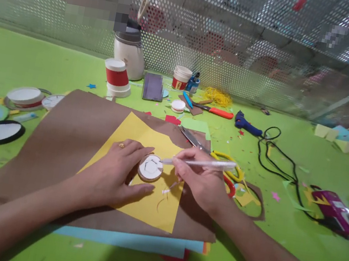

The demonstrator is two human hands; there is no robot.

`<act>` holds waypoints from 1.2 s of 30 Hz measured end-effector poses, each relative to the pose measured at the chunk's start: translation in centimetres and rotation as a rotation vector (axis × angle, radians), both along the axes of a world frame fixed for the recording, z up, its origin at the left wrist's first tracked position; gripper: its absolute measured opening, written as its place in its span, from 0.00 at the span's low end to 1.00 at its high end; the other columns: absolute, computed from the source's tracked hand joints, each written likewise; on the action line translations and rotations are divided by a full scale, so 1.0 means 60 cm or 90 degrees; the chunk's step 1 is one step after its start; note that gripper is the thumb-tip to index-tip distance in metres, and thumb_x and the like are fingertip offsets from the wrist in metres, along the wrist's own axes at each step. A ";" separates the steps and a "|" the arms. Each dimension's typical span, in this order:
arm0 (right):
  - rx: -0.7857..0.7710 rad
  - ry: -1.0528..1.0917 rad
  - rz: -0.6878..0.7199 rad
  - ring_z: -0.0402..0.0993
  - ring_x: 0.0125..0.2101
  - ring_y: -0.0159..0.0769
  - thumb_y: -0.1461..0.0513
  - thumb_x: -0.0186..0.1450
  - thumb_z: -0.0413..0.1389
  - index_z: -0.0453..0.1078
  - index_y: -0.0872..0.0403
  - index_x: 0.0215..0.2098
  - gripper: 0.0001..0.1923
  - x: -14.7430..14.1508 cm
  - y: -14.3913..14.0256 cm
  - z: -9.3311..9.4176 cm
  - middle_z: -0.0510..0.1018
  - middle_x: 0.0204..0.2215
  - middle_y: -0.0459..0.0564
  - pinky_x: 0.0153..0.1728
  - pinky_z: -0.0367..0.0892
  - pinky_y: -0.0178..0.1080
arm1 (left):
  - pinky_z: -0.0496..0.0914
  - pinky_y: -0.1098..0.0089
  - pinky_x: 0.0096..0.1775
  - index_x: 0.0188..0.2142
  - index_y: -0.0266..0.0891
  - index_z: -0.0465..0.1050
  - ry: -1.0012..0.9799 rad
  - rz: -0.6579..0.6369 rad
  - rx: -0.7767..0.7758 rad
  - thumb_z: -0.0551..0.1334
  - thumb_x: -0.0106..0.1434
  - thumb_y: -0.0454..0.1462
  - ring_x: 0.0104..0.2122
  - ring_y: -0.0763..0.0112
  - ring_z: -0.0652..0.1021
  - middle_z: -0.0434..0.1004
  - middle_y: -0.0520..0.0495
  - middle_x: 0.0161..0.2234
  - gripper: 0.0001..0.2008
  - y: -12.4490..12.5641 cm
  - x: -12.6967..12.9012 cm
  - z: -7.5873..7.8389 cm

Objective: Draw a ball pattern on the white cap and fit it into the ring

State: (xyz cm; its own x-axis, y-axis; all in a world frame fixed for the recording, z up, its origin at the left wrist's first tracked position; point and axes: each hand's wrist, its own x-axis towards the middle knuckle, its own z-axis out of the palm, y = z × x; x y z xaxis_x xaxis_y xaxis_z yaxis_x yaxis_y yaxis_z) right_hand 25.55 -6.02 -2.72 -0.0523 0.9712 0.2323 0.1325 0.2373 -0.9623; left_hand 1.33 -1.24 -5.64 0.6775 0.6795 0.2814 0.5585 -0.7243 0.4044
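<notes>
A small white round disc (150, 169) with dark lines drawn on its top lies on a sheet of yellow paper (160, 211). My left hand (116, 170) steadies it from the left, index finger along its far edge and thumb curved below it. Between the fingers of my right hand (202, 176) is a clear-barrelled pen (205, 163), its tip at the disc's right edge. Under the yellow sheet spreads brown paper (67, 143). Scissors with yellow and red handles (227, 164) lie just beyond my right hand, partly hidden by it.
Left are a black-rimmed disc (0, 132) and a white lid (24, 96). Behind stand a red-and-white cup (116, 76), a large jar (130, 53) and a red-handled knife (221, 112). A blue glue gun (248, 124) trails a black cord on the right, near a purple box (332, 210).
</notes>
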 end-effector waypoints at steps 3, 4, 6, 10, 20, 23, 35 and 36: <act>-0.003 0.028 -0.018 0.65 0.20 0.28 0.59 0.69 0.64 0.74 0.51 0.36 0.05 -0.013 0.003 -0.003 0.71 0.20 0.38 0.24 0.66 0.35 | 0.69 0.49 0.52 0.59 0.37 0.72 0.013 0.028 -0.017 0.66 0.66 0.59 0.49 0.47 0.76 0.79 0.39 0.49 0.34 0.001 0.010 0.008; 0.002 0.037 -0.023 0.64 0.20 0.28 0.60 0.69 0.64 0.74 0.50 0.36 0.05 -0.015 0.005 -0.004 0.70 0.19 0.38 0.24 0.65 0.35 | 0.69 0.50 0.51 0.55 0.38 0.74 0.021 0.036 -0.030 0.66 0.68 0.57 0.48 0.48 0.76 0.80 0.40 0.46 0.28 0.001 0.013 0.012; 0.018 0.049 -0.034 0.66 0.21 0.29 0.60 0.69 0.64 0.75 0.50 0.37 0.04 -0.015 0.007 -0.007 0.71 0.20 0.38 0.26 0.67 0.35 | 0.69 0.50 0.50 0.49 0.39 0.76 0.021 0.040 -0.045 0.65 0.68 0.52 0.46 0.49 0.77 0.79 0.42 0.43 0.21 0.000 0.017 0.016; 0.026 0.039 -0.035 0.77 0.31 0.32 0.59 0.71 0.64 0.78 0.50 0.42 0.03 -0.004 0.005 -0.007 0.81 0.30 0.44 0.35 0.72 0.37 | 0.68 0.52 0.48 0.51 0.39 0.76 -0.017 0.028 -0.020 0.65 0.68 0.49 0.45 0.51 0.77 0.79 0.41 0.44 0.19 -0.001 0.012 0.007; 0.053 0.157 -0.080 0.58 0.14 0.23 0.57 0.76 0.61 0.78 0.52 0.36 0.11 0.007 0.006 0.015 0.70 0.17 0.37 0.17 0.56 0.32 | 0.68 0.52 0.51 0.59 0.40 0.71 -0.053 0.016 0.011 0.66 0.70 0.49 0.49 0.49 0.77 0.79 0.39 0.50 0.23 -0.006 0.001 -0.014; 0.006 0.148 -0.034 0.66 0.18 0.25 0.57 0.75 0.62 0.76 0.52 0.35 0.11 0.000 0.004 0.012 0.73 0.19 0.39 0.20 0.63 0.30 | 0.67 0.52 0.51 0.60 0.40 0.70 -0.067 0.029 -0.002 0.67 0.69 0.51 0.50 0.50 0.77 0.79 0.40 0.50 0.26 -0.006 0.001 -0.014; -0.035 -0.043 0.009 0.73 0.28 0.33 0.59 0.73 0.61 0.74 0.51 0.37 0.06 -0.008 -0.005 0.006 0.77 0.28 0.44 0.31 0.70 0.37 | 0.68 0.55 0.53 0.56 0.45 0.74 -0.060 0.034 -0.079 0.66 0.71 0.49 0.51 0.54 0.77 0.79 0.43 0.51 0.19 -0.011 0.002 0.004; -0.041 -0.041 0.010 0.72 0.27 0.32 0.59 0.73 0.60 0.73 0.51 0.37 0.07 -0.009 -0.005 0.004 0.76 0.26 0.43 0.30 0.69 0.37 | 0.69 0.55 0.53 0.56 0.44 0.74 -0.062 0.029 -0.075 0.66 0.71 0.49 0.51 0.54 0.77 0.79 0.43 0.51 0.19 -0.011 0.001 0.003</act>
State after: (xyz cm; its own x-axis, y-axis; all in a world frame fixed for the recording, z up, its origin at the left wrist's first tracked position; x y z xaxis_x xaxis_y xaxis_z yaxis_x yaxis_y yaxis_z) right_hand 25.00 -6.31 -2.47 -0.0811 0.9831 0.1644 0.1915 0.1773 -0.9654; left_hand 1.40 -1.89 -5.47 0.6181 0.7415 0.2610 0.5438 -0.6431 0.5392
